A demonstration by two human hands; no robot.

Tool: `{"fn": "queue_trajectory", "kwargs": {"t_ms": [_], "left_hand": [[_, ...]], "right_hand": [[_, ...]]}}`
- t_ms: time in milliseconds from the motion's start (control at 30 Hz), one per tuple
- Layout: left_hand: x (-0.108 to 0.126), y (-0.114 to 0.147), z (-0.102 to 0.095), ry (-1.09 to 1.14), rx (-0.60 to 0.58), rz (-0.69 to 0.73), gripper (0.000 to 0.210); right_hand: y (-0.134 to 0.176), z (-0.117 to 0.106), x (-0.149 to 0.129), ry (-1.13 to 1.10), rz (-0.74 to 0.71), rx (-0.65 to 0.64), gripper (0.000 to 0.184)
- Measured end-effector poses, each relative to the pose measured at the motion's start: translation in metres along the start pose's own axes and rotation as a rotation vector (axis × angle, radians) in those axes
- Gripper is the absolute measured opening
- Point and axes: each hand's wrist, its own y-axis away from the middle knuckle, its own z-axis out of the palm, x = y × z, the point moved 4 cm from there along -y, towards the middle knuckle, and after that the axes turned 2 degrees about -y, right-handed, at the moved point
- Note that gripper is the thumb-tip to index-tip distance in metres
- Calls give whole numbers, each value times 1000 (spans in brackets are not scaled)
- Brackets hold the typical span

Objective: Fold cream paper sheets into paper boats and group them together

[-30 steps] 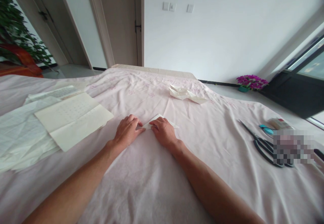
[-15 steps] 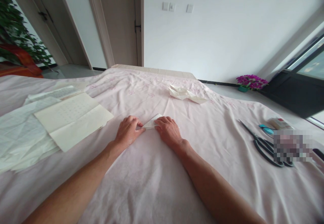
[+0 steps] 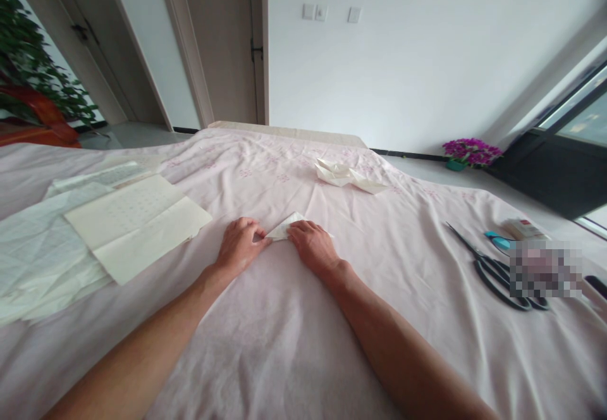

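Note:
A small piece of folded paper (image 3: 285, 225), cream with faint print, lies on the bedspread in a triangular shape. At its left corner, the thumb and fingers of my left hand (image 3: 241, 243) pinch the edge. My right hand (image 3: 313, 246) rests over the right half with curled fingers pressed on it and covers much of that side. Just beyond the hands stand folded paper boats (image 3: 334, 173), close together.
To the left, loose sheets (image 3: 45, 236) lie under a creased page (image 3: 137, 227). Black-handled scissors (image 3: 493, 271) lie on the right beside a blue item (image 3: 499, 240), a small packet (image 3: 525, 229) and a blurred-out patch. The pink bedspread (image 3: 265, 344) is wrinkled.
My right hand has shifted slightly left over the folded paper, and a bit of its right corner now shows beyond the hand. My left hand stays at the left corner.

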Motion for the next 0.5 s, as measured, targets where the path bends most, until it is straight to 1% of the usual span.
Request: {"fn": "queue_trajectory", "kwargs": {"t_ms": [267,500], "left_hand": [[0,-2,-1,142,15,15,22],[1,-3,2,260,32,27,22]], "right_hand": [[2,-6,-4,-57,9,51,24],[-4,-4,-13,-17,20,55,22]]}}
